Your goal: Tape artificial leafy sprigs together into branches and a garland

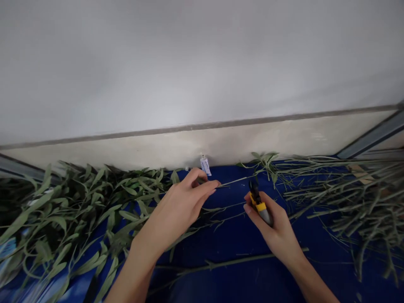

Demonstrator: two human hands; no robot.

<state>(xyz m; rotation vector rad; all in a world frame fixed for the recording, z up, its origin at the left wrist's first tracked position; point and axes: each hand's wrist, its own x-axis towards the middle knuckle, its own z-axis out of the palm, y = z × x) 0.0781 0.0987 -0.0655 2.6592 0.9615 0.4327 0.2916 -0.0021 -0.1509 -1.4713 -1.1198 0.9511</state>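
Note:
My left hand (186, 200) is closed in a pinch on a thin green stem (235, 181), whose bare end points right. In my right hand (274, 225) is a pair of pruning shears (260, 205) with yellow and grey handles and a dark head. The head of the shears is close to the stem's tip; whether they touch I cannot tell. Leafy branches (126, 189) lie around and left of my left wrist. Below both hands a longer bare branch (227, 264) rests on the blue surface (221, 244), passing behind my right wrist.
At the right is a heap of bare cut stems (344, 189). A leafy sprig (267, 164) lies near the back. A small white and blue tube (205, 164) stands against the pale wall board (151, 149). Grey metal frame bars (372, 132) border the sides.

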